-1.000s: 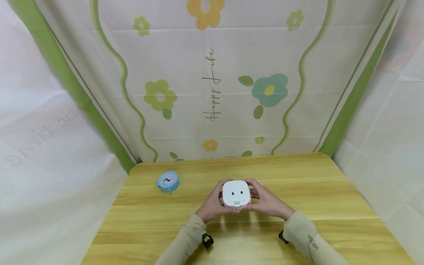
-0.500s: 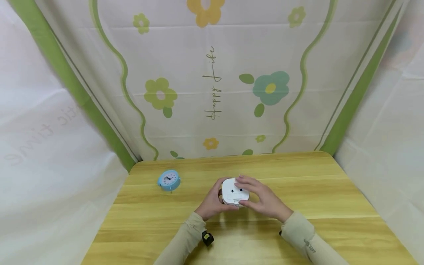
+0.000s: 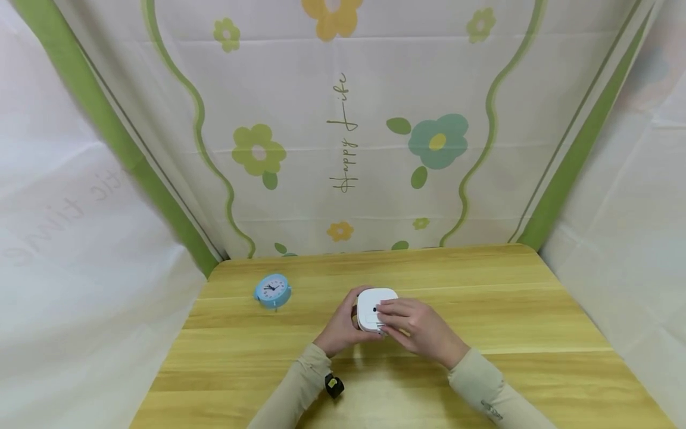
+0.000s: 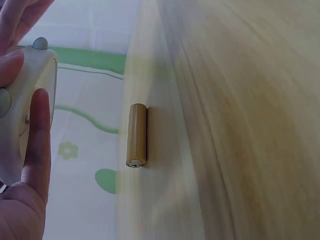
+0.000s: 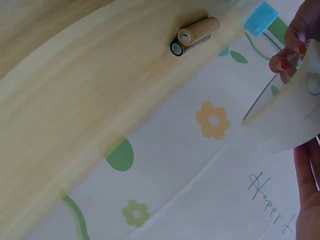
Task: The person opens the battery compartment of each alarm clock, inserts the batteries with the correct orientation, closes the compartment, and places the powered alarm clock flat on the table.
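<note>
A white alarm clock (image 3: 366, 300) is held above the table, its back with black knobs and a battery cover facing the head camera. My left hand (image 3: 342, 325) grips its left side; in the left wrist view one finger (image 4: 40, 125) lies across the face side. My right hand (image 3: 429, 330) has bent fingers on the right part of the back, thumb at the lower edge by the cover's latch, partly hiding both. In the right wrist view, a tan battery (image 5: 202, 30) lies against a second battery (image 5: 177, 48) on the table; the head view hides them.
A small blue alarm clock (image 3: 273, 291) stands toward the back left of the wooden table (image 3: 214, 369). Flower-printed white cloth (image 3: 300, 202) hangs behind the table and along both sides. A black strap-like device (image 3: 334, 386) sits at the left wrist.
My right hand lifted off the clock's right side, spread over its back, then drew its fingers together near the cover. The clock shifted slightly left; my left hand kept its grip.
</note>
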Demonstrator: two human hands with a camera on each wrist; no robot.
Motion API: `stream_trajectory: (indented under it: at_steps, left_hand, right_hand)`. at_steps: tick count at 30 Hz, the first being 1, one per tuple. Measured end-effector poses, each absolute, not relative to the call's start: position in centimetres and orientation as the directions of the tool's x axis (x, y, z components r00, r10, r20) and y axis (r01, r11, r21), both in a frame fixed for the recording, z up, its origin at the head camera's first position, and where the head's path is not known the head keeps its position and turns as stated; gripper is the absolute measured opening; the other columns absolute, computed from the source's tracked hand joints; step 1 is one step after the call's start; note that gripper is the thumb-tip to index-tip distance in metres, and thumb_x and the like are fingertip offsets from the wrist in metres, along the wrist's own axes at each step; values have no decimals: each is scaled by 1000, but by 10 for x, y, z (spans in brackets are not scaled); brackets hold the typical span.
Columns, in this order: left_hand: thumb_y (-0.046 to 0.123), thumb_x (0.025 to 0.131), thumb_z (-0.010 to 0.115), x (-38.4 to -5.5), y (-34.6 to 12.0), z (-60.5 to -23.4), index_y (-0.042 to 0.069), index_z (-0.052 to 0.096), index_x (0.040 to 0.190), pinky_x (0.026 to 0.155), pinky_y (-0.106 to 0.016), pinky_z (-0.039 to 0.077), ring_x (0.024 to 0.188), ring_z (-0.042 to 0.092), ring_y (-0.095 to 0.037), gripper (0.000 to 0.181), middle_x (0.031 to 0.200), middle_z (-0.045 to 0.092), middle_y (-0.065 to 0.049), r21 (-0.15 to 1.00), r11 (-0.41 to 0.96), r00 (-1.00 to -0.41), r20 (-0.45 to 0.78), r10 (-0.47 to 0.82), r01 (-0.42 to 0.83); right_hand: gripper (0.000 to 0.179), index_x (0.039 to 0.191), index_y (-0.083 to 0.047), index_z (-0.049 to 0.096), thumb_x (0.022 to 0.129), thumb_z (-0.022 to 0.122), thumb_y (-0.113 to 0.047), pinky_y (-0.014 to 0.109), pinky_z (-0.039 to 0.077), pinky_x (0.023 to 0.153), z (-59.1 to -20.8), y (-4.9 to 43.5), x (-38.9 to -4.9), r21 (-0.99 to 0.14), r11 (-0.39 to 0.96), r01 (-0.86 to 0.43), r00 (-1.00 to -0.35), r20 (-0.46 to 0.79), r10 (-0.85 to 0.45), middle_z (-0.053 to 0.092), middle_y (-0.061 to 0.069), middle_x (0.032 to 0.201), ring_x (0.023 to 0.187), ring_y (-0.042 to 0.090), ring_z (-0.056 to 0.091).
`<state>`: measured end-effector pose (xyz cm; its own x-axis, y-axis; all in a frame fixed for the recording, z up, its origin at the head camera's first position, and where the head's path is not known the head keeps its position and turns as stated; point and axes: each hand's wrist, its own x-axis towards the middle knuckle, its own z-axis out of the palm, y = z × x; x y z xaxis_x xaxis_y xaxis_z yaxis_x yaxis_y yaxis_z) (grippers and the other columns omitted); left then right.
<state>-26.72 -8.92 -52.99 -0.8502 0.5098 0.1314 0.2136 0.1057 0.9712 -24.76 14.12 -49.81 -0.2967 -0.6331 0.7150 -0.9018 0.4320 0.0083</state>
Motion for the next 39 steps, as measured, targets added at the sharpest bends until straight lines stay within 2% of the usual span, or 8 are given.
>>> stream_trajectory:
  at_steps: [12,22,31,39]
  left_hand:
    - [4,78,91,-266,-85,-532,36,35,154,88,-34,65,123,59,-23,99,153,42,-6,973,93,-842,131,523,210]
    - [4,79,90,-264,-83,-531,35,35,154,86,-33,65,123,60,-23,99,154,40,-5,970,108,-837,129,532,218]
    - [6,78,91,-265,-84,-534,35,35,154,85,-32,65,122,60,-23,99,153,42,-6,970,121,-842,119,526,213]
    - [6,77,92,-266,-83,-533,33,36,154,87,-32,65,122,60,-22,99,152,42,-5,970,126,-844,114,525,210]
  right_hand:
    - [19,94,-7,82,78,90,-13,41,64,90,-484,136,-241,-27,484,-875,-377,665,-645,79,7,105,102,22,75]
    - [17,93,-9,81,79,90,-13,39,64,90,-476,137,-238,4,512,-859,-411,593,-693,80,4,103,101,19,76]
    - [18,94,-10,81,79,89,-13,34,65,88,-479,138,-239,87,496,-864,-366,567,-738,80,4,105,102,19,76]
    - [33,99,-9,79,69,93,-8,29,65,85,-483,139,-240,333,482,-810,-259,535,-804,80,4,103,99,17,76]
